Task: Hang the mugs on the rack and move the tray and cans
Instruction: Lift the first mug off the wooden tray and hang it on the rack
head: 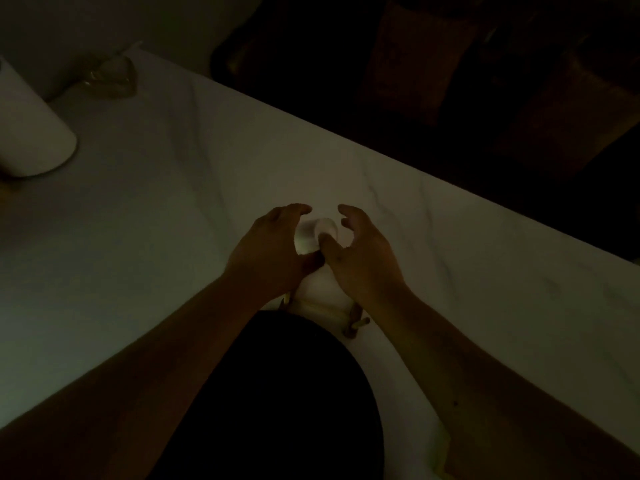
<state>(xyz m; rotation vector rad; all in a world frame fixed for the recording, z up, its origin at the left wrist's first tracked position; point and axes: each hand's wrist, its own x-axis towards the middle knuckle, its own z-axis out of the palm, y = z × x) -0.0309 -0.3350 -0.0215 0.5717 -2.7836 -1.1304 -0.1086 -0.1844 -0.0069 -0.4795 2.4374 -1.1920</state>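
The scene is very dim. A white mug (313,235) sits between my two hands near the middle of the white marble table (156,220). Below it is a second white mug (318,284) on a wooden rack, whose pegs (354,326) stick out at my right wrist. My left hand (273,247) cups the upper mug's left side with its fingers arched over it. My right hand (362,252) is on the mug's right with the fingers spread clear of it and only the thumb touching the front. The rack's stem and base are hidden.
A tall white cylinder (33,133) stands at the left edge. A clear glass object (110,77) lies at the far left corner. Dark chairs (519,98) line the table's far edge. A large black rounded shape (277,393) fills the space between my forearms.
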